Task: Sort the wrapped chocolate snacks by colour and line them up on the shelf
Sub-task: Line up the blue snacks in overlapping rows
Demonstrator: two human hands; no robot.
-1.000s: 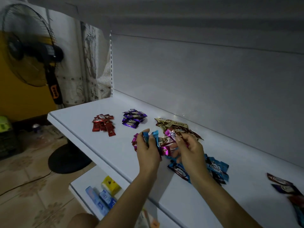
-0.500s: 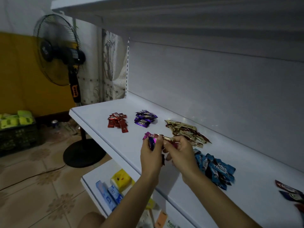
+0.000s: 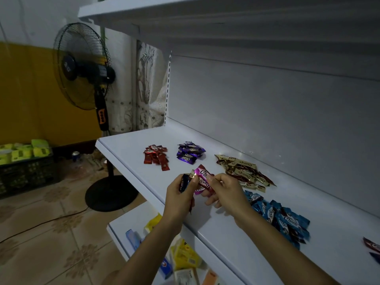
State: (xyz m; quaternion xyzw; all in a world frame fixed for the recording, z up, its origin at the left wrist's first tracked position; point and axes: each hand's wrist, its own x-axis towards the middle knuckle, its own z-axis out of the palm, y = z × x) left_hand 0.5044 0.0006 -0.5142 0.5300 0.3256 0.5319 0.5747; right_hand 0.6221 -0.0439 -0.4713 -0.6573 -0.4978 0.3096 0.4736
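On the white shelf [image 3: 131, 149] lie sorted heaps of wrapped snacks: a red pile [image 3: 156, 156], a purple pile [image 3: 189, 152], a gold and brown pile [image 3: 243, 170] and a blue pile [image 3: 279, 217]. Above the shelf's front part, my left hand [image 3: 178, 199] grips a small bunch of mixed snacks [image 3: 185, 182], dark blue and gold ones showing. My right hand [image 3: 225, 192] pinches the pink snacks [image 3: 203, 178] that stick up between both hands.
A black standing fan [image 3: 82, 66] stands on the tiled floor left of the shelf. A lower shelf [image 3: 127, 221] holds yellow and blue packs. A few loose snacks [image 3: 372, 246] lie at the far right. A dark crate with green packs [image 3: 24, 153] sits at left.
The view has swung up and left. The mixed heap under my hands is off the shelf; both hands now hold the snacks lifted in front of the piles.
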